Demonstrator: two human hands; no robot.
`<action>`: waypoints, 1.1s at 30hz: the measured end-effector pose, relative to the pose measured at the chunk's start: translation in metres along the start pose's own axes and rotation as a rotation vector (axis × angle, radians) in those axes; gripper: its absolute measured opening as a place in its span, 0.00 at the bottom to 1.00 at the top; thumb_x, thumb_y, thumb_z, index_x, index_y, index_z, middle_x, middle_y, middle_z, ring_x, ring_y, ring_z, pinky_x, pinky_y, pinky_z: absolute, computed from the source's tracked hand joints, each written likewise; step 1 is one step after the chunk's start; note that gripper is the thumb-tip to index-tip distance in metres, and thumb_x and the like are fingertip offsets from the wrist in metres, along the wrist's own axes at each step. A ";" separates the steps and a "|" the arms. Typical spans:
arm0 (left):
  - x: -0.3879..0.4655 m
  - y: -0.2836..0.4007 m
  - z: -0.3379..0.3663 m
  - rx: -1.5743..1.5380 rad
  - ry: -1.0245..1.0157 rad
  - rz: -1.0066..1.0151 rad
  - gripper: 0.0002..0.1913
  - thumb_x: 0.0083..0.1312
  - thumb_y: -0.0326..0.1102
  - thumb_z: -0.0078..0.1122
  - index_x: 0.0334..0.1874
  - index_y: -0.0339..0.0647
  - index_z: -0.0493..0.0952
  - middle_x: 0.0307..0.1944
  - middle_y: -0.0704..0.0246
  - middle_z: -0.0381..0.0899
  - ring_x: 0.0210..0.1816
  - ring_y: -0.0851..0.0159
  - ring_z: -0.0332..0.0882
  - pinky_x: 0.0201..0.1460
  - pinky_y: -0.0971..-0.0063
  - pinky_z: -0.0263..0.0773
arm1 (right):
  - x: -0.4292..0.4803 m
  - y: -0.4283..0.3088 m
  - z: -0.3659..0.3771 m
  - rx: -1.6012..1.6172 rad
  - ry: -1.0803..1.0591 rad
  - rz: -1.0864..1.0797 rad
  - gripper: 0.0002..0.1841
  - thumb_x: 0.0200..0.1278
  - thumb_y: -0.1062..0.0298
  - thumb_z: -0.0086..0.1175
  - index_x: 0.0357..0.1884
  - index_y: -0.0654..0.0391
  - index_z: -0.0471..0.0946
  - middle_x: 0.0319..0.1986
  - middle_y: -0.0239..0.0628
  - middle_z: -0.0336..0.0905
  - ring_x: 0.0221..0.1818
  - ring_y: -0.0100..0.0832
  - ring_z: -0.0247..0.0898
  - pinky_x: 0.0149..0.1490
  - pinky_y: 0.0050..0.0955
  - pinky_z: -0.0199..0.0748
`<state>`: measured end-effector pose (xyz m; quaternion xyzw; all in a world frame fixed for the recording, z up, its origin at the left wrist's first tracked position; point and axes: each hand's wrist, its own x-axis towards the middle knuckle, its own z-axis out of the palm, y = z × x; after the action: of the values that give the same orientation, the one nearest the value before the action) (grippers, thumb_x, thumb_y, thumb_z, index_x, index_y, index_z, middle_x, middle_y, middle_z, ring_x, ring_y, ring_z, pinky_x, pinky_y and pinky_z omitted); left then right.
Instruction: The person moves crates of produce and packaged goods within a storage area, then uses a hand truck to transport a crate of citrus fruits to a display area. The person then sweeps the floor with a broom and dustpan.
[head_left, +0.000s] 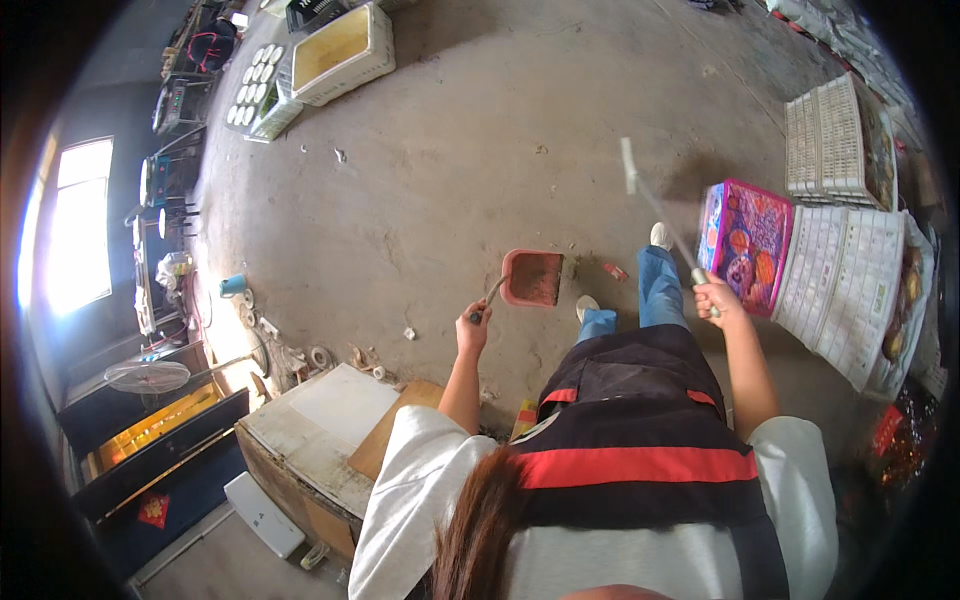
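My left hand (473, 326) grips the dark-tipped handle of a red plastic dustpan (529, 301), which sits on the concrete floor left of my feet, its mouth turned right. Some dark dirt shows in the pan, and a small heap of debris (571, 268) lies by its front lip. In my right hand (718, 300) is the grip of a long-handled tool (664, 214) with a narrow pale crosspiece head. That head, blurred, is beyond my right foot; whether it touches the floor I cannot tell. A red wrapper (615, 271) lies between dustpan and right leg.
White plastic crates (840, 277) and a pink patterned box (746, 247) stand close on my right. A worn cabinet (315, 427) is at my left elbow. Ahead left are a foam box (345, 82) and a crate of white-topped containers (274, 124). A blue cup (232, 285) rests left.
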<state>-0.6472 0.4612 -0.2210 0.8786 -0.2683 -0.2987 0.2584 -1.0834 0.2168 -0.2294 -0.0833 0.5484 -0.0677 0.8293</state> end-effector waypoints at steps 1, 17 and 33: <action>-0.006 0.007 0.004 -0.022 -0.041 0.013 0.10 0.55 0.32 0.57 0.35 0.32 0.74 0.42 0.60 0.77 0.43 0.69 0.74 0.46 0.77 0.68 | -0.009 -0.009 -0.022 -0.016 0.112 -0.078 0.22 0.53 0.76 0.44 0.50 0.42 0.59 0.13 0.22 0.55 0.09 0.16 0.49 0.14 0.17 0.48; 0.014 0.133 0.013 -0.430 0.426 -0.024 0.04 0.60 0.24 0.51 0.36 0.34 0.71 0.48 0.54 0.72 0.47 0.66 0.70 0.47 0.79 0.65 | 0.128 -0.115 -0.017 -0.692 0.427 -0.033 0.30 0.48 0.71 0.42 0.58 0.59 0.53 0.23 0.44 0.75 0.18 0.39 0.72 0.16 0.40 0.67; 0.138 0.256 0.068 -0.608 0.466 -0.225 0.09 0.58 0.34 0.57 0.36 0.37 0.71 0.33 0.70 0.73 0.33 0.74 0.70 0.33 0.83 0.68 | 0.078 -0.200 -0.089 -0.682 0.426 -0.179 0.37 0.45 0.78 0.43 0.63 0.50 0.51 0.18 0.42 0.71 0.15 0.31 0.67 0.18 0.29 0.62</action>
<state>-0.6798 0.1698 -0.1639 0.8302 -0.0037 -0.1835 0.5264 -1.1388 -0.0001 -0.2909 -0.3851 0.6894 0.0303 0.6129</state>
